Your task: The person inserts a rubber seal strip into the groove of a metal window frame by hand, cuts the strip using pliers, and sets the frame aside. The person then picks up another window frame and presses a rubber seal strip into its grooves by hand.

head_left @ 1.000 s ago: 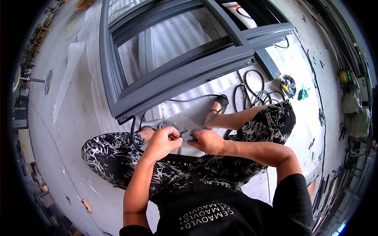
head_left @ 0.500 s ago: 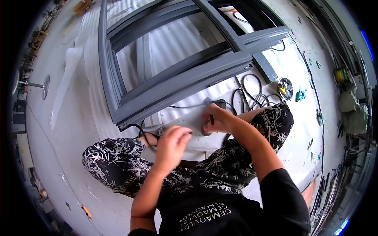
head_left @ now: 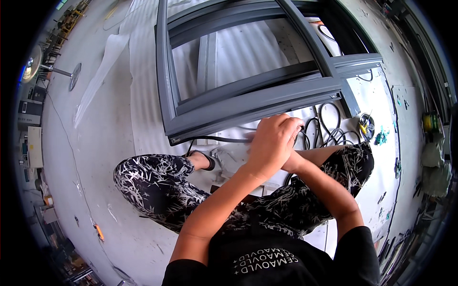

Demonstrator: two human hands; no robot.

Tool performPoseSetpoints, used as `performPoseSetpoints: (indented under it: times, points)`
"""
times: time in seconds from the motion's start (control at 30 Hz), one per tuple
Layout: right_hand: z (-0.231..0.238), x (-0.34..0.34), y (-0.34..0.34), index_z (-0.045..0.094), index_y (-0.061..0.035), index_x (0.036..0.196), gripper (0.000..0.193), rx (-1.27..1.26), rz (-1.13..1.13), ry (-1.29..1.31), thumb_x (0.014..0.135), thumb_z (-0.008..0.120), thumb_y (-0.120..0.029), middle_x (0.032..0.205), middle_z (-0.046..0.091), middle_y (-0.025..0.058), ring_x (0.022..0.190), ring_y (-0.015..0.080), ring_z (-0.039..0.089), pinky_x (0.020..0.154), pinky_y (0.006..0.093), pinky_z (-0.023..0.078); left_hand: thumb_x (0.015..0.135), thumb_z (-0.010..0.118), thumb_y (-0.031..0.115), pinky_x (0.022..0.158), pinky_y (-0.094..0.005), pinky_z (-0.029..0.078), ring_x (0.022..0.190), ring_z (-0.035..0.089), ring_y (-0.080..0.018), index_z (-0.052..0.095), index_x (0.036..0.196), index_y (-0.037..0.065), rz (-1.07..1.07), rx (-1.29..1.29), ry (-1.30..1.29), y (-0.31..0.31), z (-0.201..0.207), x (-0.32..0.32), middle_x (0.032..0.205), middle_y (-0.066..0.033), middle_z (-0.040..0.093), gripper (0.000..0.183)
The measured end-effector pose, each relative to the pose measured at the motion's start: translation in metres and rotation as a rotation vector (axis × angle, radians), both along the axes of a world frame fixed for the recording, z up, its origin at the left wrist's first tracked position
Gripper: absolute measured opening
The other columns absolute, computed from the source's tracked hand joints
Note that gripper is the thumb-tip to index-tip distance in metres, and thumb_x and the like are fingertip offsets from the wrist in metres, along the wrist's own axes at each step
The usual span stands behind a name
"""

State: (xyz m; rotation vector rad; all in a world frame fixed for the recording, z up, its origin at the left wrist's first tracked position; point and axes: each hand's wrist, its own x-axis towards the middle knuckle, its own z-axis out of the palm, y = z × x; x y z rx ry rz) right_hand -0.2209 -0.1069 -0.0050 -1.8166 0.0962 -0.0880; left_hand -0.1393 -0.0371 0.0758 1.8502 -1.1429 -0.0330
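In front of the grey window frame (head_left: 257,101), my left hand (head_left: 273,143) crosses over my right hand (head_left: 292,162). The left fingers are curled closed near the frame's lower edge; what they grip is hidden. My right hand lies behind and below it, its fingers out of sight. A black rubber strip (head_left: 217,138) runs from the frame's near left corner along the lower edge and disappears behind my left hand. More black strip (head_left: 329,125) lies in loose loops to the right of my hands.
A round bowl (head_left: 366,125) with a yellow-handled tool stands at the right, beside green scraps (head_left: 381,138). White foam sheet (head_left: 143,90) lies under the frame. An orange cutter (head_left: 98,232) rests on the floor at the left. A round-based metal stand (head_left: 75,76) is farther back.
My left hand has moved right and forward, over my right hand, hiding the red-marked thing seen there earlier. The whole view has shifted, so the frame appears farther right.
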Motion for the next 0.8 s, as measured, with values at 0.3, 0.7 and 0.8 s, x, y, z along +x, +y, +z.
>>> performPoseSetpoints:
  times: [0.3, 0.7, 0.8]
  points:
    - [0.003, 0.013, -0.002, 0.068, -0.0033, 0.093, 0.018, 0.925, -0.625, 0.243, 0.089, 0.071, -0.021, 0.069, 0.062, 0.0018, 0.057, 0.0097, 0.056, 0.051, 0.0226, 0.043, 0.087, 0.064, 0.014, 0.089, -0.0398, 0.048, 0.101, 0.060, -0.0321, 0.064, 0.113, 0.005, 0.261, 0.216, -0.062, 0.081, -0.024, 0.020, 0.109, -0.0125, 0.063, 0.028]
    - [0.006, 0.016, -0.031, 0.062, -0.0021, 0.099, 0.019, 1.120, -0.552, 0.137, 0.091, 0.067, -0.018, 0.082, 0.064, 0.0081, 0.071, 0.0174, 0.063, 0.060, 0.0285, 0.052, 0.081, 0.069, 0.008, 0.083, -0.0404, 0.047, 0.092, 0.059, -0.0287, 0.067, 0.100, 0.007, 0.381, 0.321, -0.182, 0.110, -0.065, 0.048, 0.097, -0.0074, 0.062, 0.020]
    - [0.003, 0.015, -0.037, 0.060, -0.0006, 0.098, 0.025, 1.061, -0.619, 0.140, 0.091, 0.068, -0.023, 0.084, 0.065, 0.0102, 0.071, 0.0178, 0.064, 0.060, 0.0315, 0.054, 0.082, 0.068, 0.009, 0.084, -0.0407, 0.047, 0.092, 0.059, -0.0288, 0.067, 0.101, 0.007, 0.367, 0.331, -0.195, 0.110, -0.068, 0.049, 0.097, -0.0077, 0.062, 0.019]
